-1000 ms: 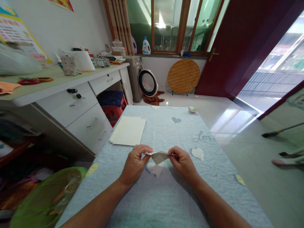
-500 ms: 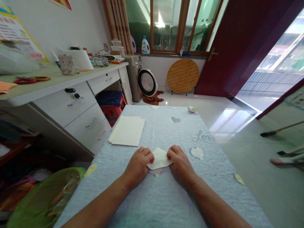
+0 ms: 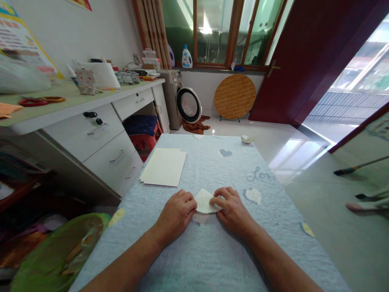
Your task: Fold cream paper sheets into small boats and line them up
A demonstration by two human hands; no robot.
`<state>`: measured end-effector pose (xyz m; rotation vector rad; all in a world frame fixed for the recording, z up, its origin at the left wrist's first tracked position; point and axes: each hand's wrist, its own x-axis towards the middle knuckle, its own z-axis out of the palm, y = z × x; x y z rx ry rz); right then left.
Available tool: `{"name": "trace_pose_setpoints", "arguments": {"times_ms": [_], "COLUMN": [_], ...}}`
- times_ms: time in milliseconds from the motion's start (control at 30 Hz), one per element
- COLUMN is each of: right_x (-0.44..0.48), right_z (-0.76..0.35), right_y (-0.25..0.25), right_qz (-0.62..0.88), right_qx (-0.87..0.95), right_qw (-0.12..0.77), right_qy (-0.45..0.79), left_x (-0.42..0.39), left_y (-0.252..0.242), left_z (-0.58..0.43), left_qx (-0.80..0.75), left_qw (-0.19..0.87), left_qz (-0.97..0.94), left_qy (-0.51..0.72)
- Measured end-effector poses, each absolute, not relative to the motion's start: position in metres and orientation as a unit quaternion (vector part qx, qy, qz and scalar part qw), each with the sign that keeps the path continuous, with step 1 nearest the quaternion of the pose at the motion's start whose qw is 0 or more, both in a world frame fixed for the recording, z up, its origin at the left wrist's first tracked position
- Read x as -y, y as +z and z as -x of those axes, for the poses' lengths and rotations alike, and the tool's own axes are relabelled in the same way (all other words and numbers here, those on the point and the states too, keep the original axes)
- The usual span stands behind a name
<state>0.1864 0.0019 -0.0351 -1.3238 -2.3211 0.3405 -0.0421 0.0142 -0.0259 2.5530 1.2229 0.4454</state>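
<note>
The left hand (image 3: 178, 211) pinches the small, pointed, cream folded paper (image 3: 203, 198); the right hand (image 3: 234, 211) grips loosely. Uneven tugging could miscrease it.

"Love" (image 3: 260, 175) stands on the bench cloth (image 3: 197, 255) — beyond and right of the right grip (image 3: 233, 211); print on the poster (image 3: 22, 42), far left of it, is illegible.

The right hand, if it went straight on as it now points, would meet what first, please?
The right hand would most likely first meet the folded paper, which it seems to touch; whether the left hand comes next is hard to tell, as depth is unclear.
</note>
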Motion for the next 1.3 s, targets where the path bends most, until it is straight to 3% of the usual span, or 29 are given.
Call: {"name": "trace_pose_setpoints", "arguments": {"times_ms": [567, 1300], "right_x": [-0.006, -0.012], "right_z": [-0.193, -0.185], "right_y": [-0.039, -0.044], "right_qz": [0.466, 0.628], "right_qx": [0.817, 0.728], "right_qw": [0.271, 0.221], "right_qy": [0.204, 0.163], "left_x": [-0.017, -0.02], "left_y": [-0.024, -0.028], "left_z": [0.046, 0.044], "left_qx": [-0.471, -0.557], "left_qw": [0.251, 0.16], "left_qz": [-0.832, -0.806], "left_qy": [0.151, 0.116]}}
